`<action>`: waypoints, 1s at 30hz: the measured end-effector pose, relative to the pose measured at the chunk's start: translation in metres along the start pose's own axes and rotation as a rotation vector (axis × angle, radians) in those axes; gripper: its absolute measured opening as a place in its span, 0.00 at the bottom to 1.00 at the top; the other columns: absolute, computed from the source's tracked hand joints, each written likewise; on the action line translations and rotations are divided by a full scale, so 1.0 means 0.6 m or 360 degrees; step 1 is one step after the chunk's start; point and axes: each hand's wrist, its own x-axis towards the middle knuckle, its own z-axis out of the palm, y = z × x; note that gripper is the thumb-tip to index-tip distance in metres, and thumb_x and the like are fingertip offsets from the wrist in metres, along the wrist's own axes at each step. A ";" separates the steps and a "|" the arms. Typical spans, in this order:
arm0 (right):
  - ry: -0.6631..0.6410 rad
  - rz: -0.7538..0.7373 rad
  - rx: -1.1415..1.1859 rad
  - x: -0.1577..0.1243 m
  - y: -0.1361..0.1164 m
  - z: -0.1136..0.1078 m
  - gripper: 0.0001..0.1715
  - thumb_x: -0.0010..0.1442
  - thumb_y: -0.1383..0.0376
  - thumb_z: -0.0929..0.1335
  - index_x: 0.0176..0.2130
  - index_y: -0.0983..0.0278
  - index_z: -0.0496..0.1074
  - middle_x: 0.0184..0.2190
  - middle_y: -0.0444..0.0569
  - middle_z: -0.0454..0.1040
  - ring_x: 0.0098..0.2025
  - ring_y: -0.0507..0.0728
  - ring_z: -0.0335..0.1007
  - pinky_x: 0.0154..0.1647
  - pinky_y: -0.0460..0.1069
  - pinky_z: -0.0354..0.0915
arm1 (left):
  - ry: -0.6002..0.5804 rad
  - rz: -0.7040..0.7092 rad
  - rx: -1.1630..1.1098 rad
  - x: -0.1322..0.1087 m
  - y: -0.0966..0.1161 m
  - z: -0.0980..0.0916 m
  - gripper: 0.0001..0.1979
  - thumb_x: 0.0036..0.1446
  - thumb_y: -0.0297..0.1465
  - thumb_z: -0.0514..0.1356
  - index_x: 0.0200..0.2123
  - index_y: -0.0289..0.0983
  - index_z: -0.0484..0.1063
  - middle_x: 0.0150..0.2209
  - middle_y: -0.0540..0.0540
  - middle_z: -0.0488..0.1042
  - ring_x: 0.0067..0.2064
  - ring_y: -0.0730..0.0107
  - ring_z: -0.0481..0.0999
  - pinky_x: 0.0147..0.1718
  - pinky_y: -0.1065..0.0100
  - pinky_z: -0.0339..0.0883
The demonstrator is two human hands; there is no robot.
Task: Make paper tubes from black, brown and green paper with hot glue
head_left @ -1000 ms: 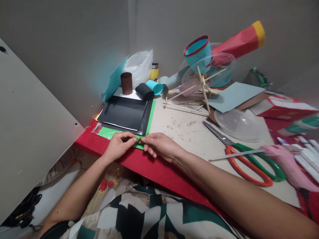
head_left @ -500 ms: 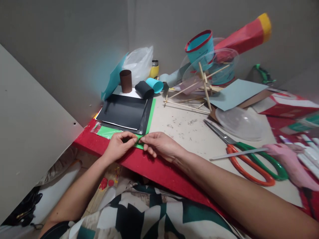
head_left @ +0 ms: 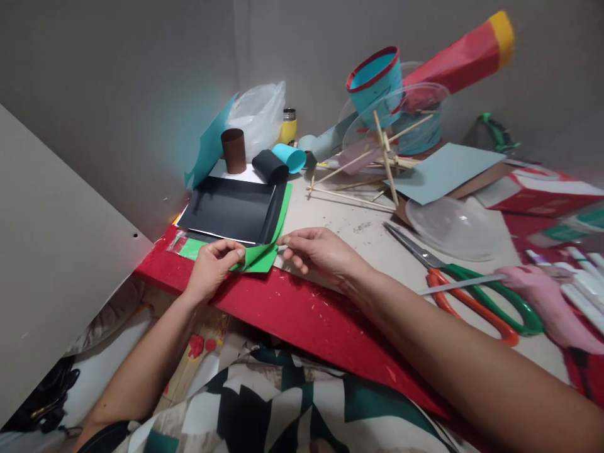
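Green paper sheets (head_left: 260, 261) lie at the table's front edge, partly under black sheets (head_left: 229, 207). My left hand (head_left: 217, 264) pinches the near edge of the top green sheet, lifting it so that it curls up from the one below. With thumb and forefinger pressed together, my right hand (head_left: 318, 251) grips the same sheet at its right corner. Its other fingers are curled loosely. A clear plastic sleeve (head_left: 175, 242) shows at the left of the pile.
Behind the pile stand a brown paper tube (head_left: 234, 151), a black tube (head_left: 270, 167) and a blue tube (head_left: 289, 158). A wooden stick frame (head_left: 389, 160) is at the centre back. Large scissors (head_left: 438, 267) and a pink glue gun (head_left: 542, 296) lie to the right.
My hands have moved apart, the left one leftward, the right one rightward and slightly up. The green sheet's front edge has lifted, showing another green sheet beneath.
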 end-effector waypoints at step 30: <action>0.0298 0.0155 -0.0354 0.040 0.031 0.009 0.19 0.65 0.60 0.67 0.53 0.66 0.69 0.50 0.54 0.71 0.46 0.59 0.72 0.45 0.58 0.71 | -0.0318 0.0482 0.1841 0.007 -0.053 -0.080 0.29 0.68 0.43 0.42 0.68 0.39 0.51 0.70 0.37 0.46 0.69 0.47 0.49 0.63 0.45 0.46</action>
